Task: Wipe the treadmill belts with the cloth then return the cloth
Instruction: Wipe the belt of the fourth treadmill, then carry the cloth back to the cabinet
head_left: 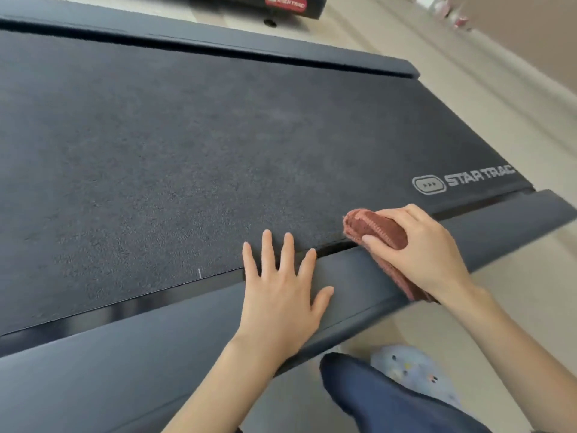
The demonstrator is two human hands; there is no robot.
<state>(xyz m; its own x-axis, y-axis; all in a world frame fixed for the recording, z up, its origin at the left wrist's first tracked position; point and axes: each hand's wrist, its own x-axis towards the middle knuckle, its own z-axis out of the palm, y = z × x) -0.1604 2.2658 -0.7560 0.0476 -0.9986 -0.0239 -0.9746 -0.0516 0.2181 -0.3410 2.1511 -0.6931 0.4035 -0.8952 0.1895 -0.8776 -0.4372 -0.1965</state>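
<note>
A dark textured treadmill belt (187, 145) fills most of the head view, with a white brand logo near its right end. My right hand (418, 248) grips a folded reddish-brown cloth (374, 226) pressed on the belt's near edge, where it meets the side rail (505, 226). The cloth's tail hangs under my wrist over the rail. My left hand (281, 295) lies flat on the rail with fingers spread, fingertips reaching onto the belt; it holds nothing.
A second treadmill (290, 6) with a red logo stands beyond the far rail. Pale floor (468, 98) runs along the right. My knee in dark trousers (374, 398) and a light blue patterned shoe (415, 373) sit below the rail at bottom right.
</note>
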